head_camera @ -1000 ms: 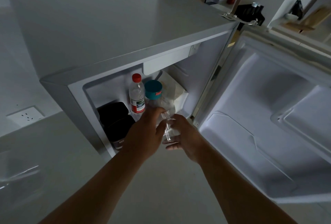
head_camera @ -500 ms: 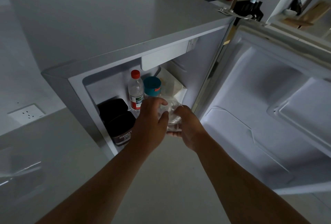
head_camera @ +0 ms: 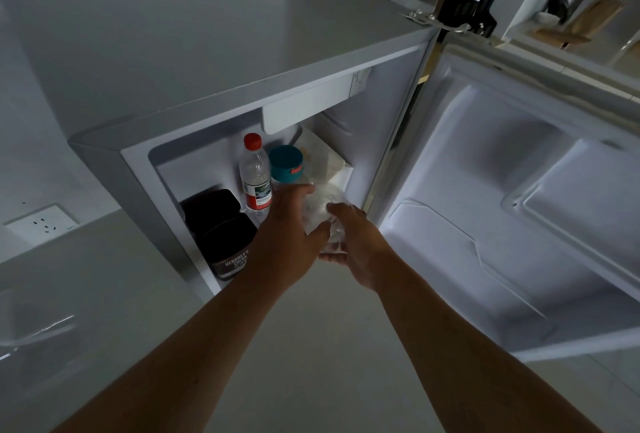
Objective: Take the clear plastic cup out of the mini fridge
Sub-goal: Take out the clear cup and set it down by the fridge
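The grey mini fridge (head_camera: 214, 52) stands with its door (head_camera: 519, 211) swung wide to the right. At the mouth of the fridge the clear plastic cup (head_camera: 323, 206) sits between both hands. My left hand (head_camera: 287, 242) wraps its left side from above, thumb across the front. My right hand (head_camera: 360, 245) holds its right side and bottom. Most of the cup is hidden by the fingers; only its upper wall shows.
Inside the fridge stand a water bottle with a red cap (head_camera: 255, 176), a teal-lidded bottle (head_camera: 285, 162), two dark cocoa tubs (head_camera: 225, 238) at the left and white packets (head_camera: 329, 159) at the back. A wall socket (head_camera: 40, 223) is at the left.
Both hands have closed tighter round the cup, and the right hand has slid under it. The camera has shifted a little; the cup stays at the fridge opening.
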A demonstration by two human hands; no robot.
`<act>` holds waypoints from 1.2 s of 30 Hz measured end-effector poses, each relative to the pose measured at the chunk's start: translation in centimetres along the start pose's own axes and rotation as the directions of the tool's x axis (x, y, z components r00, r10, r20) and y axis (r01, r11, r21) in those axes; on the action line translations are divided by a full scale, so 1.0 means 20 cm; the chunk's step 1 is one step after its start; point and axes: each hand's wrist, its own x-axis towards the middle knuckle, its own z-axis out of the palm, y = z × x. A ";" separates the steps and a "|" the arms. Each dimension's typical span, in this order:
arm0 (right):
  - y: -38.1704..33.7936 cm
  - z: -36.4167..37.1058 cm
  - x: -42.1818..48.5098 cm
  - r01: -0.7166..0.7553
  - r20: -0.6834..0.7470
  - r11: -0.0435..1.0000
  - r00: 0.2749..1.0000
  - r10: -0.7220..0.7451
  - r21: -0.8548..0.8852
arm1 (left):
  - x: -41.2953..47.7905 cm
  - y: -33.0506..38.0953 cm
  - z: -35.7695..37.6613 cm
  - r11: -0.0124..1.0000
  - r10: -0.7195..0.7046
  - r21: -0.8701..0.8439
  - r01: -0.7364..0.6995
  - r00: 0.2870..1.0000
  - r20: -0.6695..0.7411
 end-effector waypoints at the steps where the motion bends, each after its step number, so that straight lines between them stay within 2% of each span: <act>1: 0.01 0.00 -0.01 0.009 0.007 1.000 1.000 -0.009 -0.014 | -0.02 0.00 0.00 1.000 0.023 -0.001 -0.023 1.000 -0.021; 4: 0.04 0.00 -0.04 0.027 0.017 0.999 0.999 -0.027 -0.027 | -0.05 -0.02 0.00 1.000 0.006 -0.012 -0.007 0.999 -0.042; 6: 0.07 0.00 -0.07 0.021 -0.003 0.999 1.000 -0.021 -0.026 | -0.05 -0.04 -0.01 0.996 -0.072 -0.056 0.074 0.997 0.041; 8: 0.11 0.00 -0.09 0.011 -0.014 1.000 1.000 -0.012 -0.029 | -0.07 -0.06 -0.01 0.991 -0.133 -0.013 0.135 0.984 0.121; 10: 0.14 0.00 -0.12 0.018 -0.001 0.999 1.000 -0.018 -0.042 | -0.10 -0.07 0.00 0.987 -0.159 0.062 0.151 0.974 0.159; 12: 0.17 0.01 -0.14 0.029 0.013 0.998 1.000 -0.028 -0.056 | -0.15 -0.07 0.01 0.986 -0.162 0.059 0.154 0.970 0.183; 14: 0.21 0.00 -0.16 0.014 0.017 1.000 1.000 -0.014 0.006 | -0.19 -0.06 0.00 0.988 -0.154 0.033 0.151 0.973 0.174; 16: 0.24 0.00 -0.19 -0.026 0.033 0.989 0.999 0.022 0.142 | -0.22 -0.06 -0.01 0.990 -0.140 0.013 0.140 0.976 0.167; 20: 0.25 -0.04 -0.23 -0.048 0.077 0.959 0.997 0.028 0.279 | -0.24 -0.05 -0.04 0.987 -0.107 0.135 0.081 0.975 0.196; 24: 0.23 -0.06 -0.24 -0.080 0.168 0.957 0.985 0.034 0.278 | -0.25 -0.03 -0.05 0.978 -0.029 0.210 -0.017 0.976 0.217; 27: 0.21 -0.04 -0.23 -0.077 0.162 0.976 0.986 0.044 0.203 | -0.23 -0.02 -0.06 0.969 -0.025 0.244 -0.034 0.971 0.236; 30: 0.19 -0.02 -0.21 -0.036 0.111 0.980 0.994 0.015 0.194 | -0.21 -0.02 -0.07 0.989 -0.143 0.094 0.119 0.935 0.325; 32: 0.18 -0.02 -0.20 -0.006 0.072 0.981 0.997 -0.008 0.192 | -0.19 -0.03 -0.09 0.963 -0.223 -0.038 0.267 0.867 0.446; 34: 0.18 -0.03 -0.19 0.020 0.048 0.982 0.998 -0.029 0.186 | -0.18 -0.03 -0.11 0.905 -0.248 -0.165 0.393 0.800 0.547; 36: 0.19 -0.03 -0.19 0.049 0.043 0.989 0.998 -0.055 0.140 | -0.18 -0.03 -0.11 0.810 -0.242 -0.334 0.483 0.793 0.558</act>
